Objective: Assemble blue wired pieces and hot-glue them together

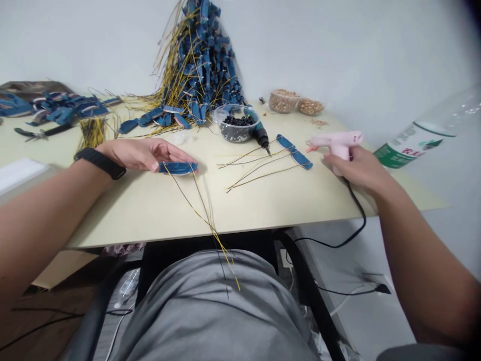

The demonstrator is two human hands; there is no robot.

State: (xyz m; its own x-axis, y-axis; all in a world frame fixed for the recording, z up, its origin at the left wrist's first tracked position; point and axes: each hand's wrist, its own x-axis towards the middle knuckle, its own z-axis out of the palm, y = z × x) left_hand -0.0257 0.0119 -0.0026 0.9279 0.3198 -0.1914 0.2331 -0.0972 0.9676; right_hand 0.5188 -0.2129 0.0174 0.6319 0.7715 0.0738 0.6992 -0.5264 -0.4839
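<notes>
My left hand [141, 154] holds a blue curved piece [178, 168] between thumb and fingers, just above the front of the table. Yellow and black wires [212, 225] hang from that piece over the table edge onto my lap. At the right, my right hand [363, 168] is wrapped round the handle of a pink glue gun [336, 141], its nozzle pointing left. A black cord runs down from the glue gun. Between my hands, two more blue pieces [295, 151] lie on the table, end to end, with their wires stretched out leftward.
A tall pile of wired blue pieces [203, 65] leans against the wall. Before it are a clear tub of small black parts [237, 125] and a power screwdriver [262, 140]. Pliers [41, 132] lie left. A large bottle [417, 140] stands right, near tubs of nuts [284, 101].
</notes>
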